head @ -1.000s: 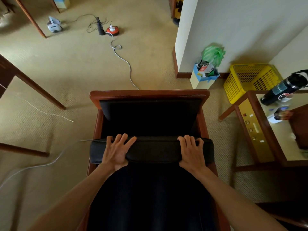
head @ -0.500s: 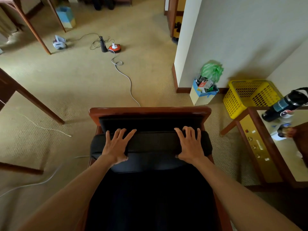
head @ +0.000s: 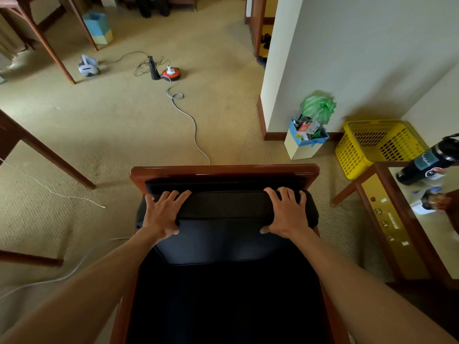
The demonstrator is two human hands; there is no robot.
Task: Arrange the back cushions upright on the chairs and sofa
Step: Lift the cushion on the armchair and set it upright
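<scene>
At the lower centre of the frame stands a dark-upholstered armchair with a glossy reddish wooden frame. Its black padded back cushion leans against the chair's backrest, its top edge just below the wooden top rail. Both hands grip that top edge. The left hand sits at the cushion's left end, 4 fingers laid over the top and the thumb pressed on the front face. The right hand mirrors it at the right end, fingers over the top, thumb on the front. The cushion looks close to upright, though the steep downward view makes its tilt hard to judge. At the right edge a black bottle lies on a wooden side table, with a yellow plastic basket behind it.
</scene>
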